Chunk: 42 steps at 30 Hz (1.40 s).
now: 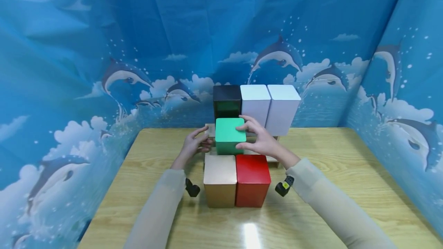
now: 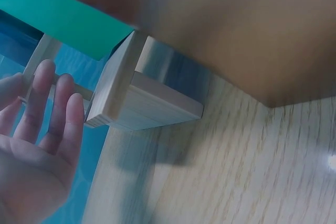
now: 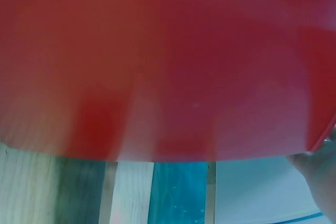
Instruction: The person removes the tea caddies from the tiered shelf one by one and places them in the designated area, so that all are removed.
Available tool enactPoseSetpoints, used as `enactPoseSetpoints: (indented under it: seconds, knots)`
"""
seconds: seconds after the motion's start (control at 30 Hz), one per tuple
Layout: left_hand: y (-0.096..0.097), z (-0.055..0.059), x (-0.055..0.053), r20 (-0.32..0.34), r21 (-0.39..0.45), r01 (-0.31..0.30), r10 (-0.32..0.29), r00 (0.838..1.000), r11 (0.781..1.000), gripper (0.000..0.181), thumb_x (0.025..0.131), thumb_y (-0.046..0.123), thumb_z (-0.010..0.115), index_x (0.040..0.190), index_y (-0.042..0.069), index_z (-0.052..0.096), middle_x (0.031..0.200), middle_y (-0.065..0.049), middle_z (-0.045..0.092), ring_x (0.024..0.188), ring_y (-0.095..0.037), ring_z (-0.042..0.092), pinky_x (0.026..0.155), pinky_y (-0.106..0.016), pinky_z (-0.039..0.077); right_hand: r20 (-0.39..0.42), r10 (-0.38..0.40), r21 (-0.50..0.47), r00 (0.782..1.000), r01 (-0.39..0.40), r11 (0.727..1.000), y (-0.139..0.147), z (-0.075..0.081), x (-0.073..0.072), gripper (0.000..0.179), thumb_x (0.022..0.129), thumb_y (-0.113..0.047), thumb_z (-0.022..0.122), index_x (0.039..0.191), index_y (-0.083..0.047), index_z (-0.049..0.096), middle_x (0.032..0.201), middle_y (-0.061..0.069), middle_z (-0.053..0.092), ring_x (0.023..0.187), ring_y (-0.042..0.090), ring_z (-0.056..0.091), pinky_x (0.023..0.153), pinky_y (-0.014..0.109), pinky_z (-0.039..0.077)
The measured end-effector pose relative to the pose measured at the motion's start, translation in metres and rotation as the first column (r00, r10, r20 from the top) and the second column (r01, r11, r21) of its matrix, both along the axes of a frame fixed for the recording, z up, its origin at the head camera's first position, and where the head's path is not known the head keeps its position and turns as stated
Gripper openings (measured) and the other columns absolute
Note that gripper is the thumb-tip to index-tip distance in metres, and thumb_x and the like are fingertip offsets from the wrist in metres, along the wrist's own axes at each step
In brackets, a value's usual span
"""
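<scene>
1. Green box (image 1: 230, 130): its flat lid faces up and its long axis looks upright, though the gold and red boxes cut off its lower end in the head view.
2. It is squarish on top, with rounded corners; the lid is bright, the front side darker.
3. It is at the wooden rack (image 2: 152, 108), behind the front pair and before the black box (image 1: 226, 94); whether its base rests there, I cannot tell.
4. Right hand (image 1: 259, 141): thumb and bent fingers grasp the green box from its right side.
5. Left hand (image 1: 194, 145): beside the box's left side, holding nothing, fingers loose.
6. Boxes, six counted: one green, one gold (image 1: 220, 193), one red (image 1: 254, 191), one black, two white (image 1: 284, 107).
7. Gold and red stand side by side on the wood-grain table (image 1: 322, 156).
</scene>
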State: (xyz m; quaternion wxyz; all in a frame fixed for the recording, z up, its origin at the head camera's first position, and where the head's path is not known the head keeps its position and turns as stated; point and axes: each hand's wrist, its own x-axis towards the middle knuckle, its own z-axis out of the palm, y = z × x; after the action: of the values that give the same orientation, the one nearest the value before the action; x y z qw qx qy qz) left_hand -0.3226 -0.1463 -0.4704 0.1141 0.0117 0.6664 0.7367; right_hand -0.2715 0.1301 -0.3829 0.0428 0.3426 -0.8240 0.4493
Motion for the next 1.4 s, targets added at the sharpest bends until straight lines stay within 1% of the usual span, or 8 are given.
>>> enactPoseSetpoints:
  seconds: [0.2,0.4,0.5,0.8,0.97,1.17,1.2,1.4]
  knots:
    - [0.0,0.014,0.009,-0.008,0.001,0.048,-0.048,0.999,0.999,0.044,0.095,0.022,0.055,0.138,0.021,0.046,0.094,-0.014,0.069,0.091,-0.034,0.064,0.09,-0.058,0.042,0.023,-0.012,-0.013,1.0,0.012,1.0,-0.001,0.0,0.0,0.041,0.079,-0.021,0.076,0.116,-0.013,0.059,0.148,0.005,0.028,0.129,0.027,0.032,0.095,0.051,0.041]
    - [0.001,0.019,0.013,-0.015,-0.018,0.05,-0.05,0.999,0.999,0.045,0.096,0.022,0.053,0.14,0.019,0.043,0.094,-0.012,0.069,0.089,-0.029,0.065,0.09,-0.057,0.043,0.017,-0.042,-0.001,0.999,0.042,0.999,-0.002,0.002,0.0,0.039,0.078,-0.024,0.076,0.113,-0.015,0.06,0.145,0.005,0.032,0.127,0.024,0.034,0.093,0.046,0.045]
    - [0.0,0.018,0.012,-0.01,-0.01,0.045,-0.045,0.999,0.999,0.045,0.096,0.022,0.053,0.14,0.019,0.044,0.093,-0.01,0.069,0.088,-0.029,0.065,0.09,-0.057,0.042,0.005,-0.044,-0.004,0.999,0.044,0.999,-0.002,0.002,0.0,0.039,0.078,-0.026,0.076,0.113,-0.015,0.061,0.144,0.006,0.033,0.127,0.025,0.034,0.091,0.045,0.046]
    - [0.0,-0.003,-0.002,0.006,0.009,-0.001,0.001,1.0,1.0,0.041,0.093,0.027,0.058,0.133,0.026,0.051,0.089,-0.009,0.07,0.082,-0.025,0.067,0.084,-0.051,0.049,-0.002,-0.059,-0.045,0.998,0.059,0.997,0.005,0.0,0.001,0.038,0.076,-0.023,0.078,0.109,-0.014,0.062,0.141,0.01,0.036,0.126,0.026,0.034,0.089,0.049,0.047]
    - [0.002,-0.005,-0.003,-0.018,0.008,-0.015,0.015,1.0,1.0,0.04,0.093,0.027,0.059,0.132,0.026,0.053,0.088,-0.01,0.07,0.078,-0.022,0.067,0.077,-0.046,0.053,-0.033,-0.045,-0.093,0.998,0.042,0.995,0.01,-0.002,0.003,0.036,0.075,-0.016,0.079,0.106,-0.013,0.062,0.138,0.012,0.039,0.124,0.026,0.036,0.088,0.049,0.048]
    - [0.002,-0.004,-0.003,-0.014,0.004,-0.033,0.033,0.999,0.999,0.039,0.092,0.027,0.06,0.131,0.027,0.054,0.089,-0.011,0.07,0.078,-0.022,0.067,0.074,-0.043,0.054,-0.031,-0.056,-0.114,0.998,0.052,0.992,0.016,-0.002,0.005,0.037,0.074,-0.009,0.079,0.108,-0.01,0.063,0.139,0.012,0.039,0.125,0.027,0.035,0.089,0.049,0.047]
    - [0.003,-0.004,-0.003,-0.009,0.005,-0.036,0.036,0.999,0.999,0.039,0.092,0.027,0.06,0.131,0.027,0.054,0.089,-0.011,0.07,0.078,-0.023,0.067,0.074,-0.042,0.055,-0.027,-0.059,-0.116,0.998,0.056,0.992,0.017,-0.001,0.006,0.037,0.074,-0.007,0.078,0.108,-0.008,0.063,0.139,0.014,0.038,0.125,0.028,0.035,0.089,0.05,0.047]
    - [0.003,-0.005,-0.003,-0.005,0.002,-0.035,0.035,0.999,0.999,0.039,0.092,0.026,0.059,0.131,0.026,0.054,0.088,-0.01,0.07,0.078,-0.022,0.067,0.072,-0.041,0.055,-0.018,-0.067,-0.118,0.998,0.065,0.991,0.018,0.022,0.028,0.035,0.074,0.002,0.075,0.106,0.004,0.06,0.136,0.027,0.036,0.124,0.037,0.034,0.088,0.057,0.044]
